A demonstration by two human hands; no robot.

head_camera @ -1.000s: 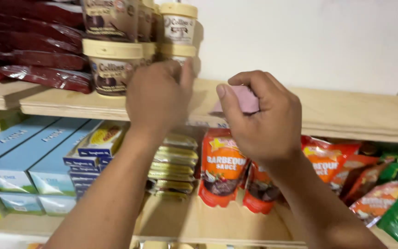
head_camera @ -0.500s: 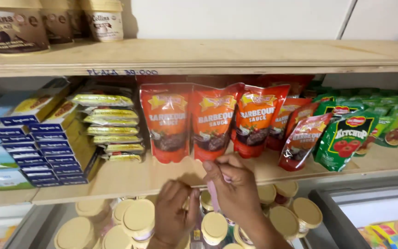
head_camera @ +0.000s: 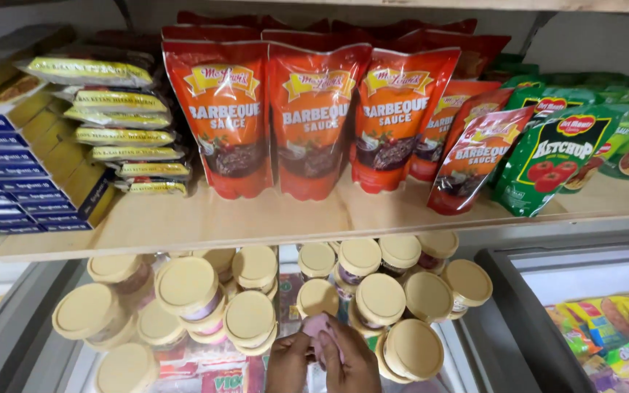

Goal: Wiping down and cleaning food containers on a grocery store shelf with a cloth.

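At the bottom edge, the left hand [head_camera: 287, 362] and right hand [head_camera: 349, 362] together pinch a small pink cloth [head_camera: 319, 327], fingers closed on it. It sits just beside cream-lidded round plastic tubs [head_camera: 249, 316] below the wooden shelf [head_camera: 256, 222] of orange-red sauce pouches [head_camera: 225, 116].

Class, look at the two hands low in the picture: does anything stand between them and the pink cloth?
Nothing visible does. Both the left hand and the right hand already touch the pink cloth, among the cream-lidded jars.
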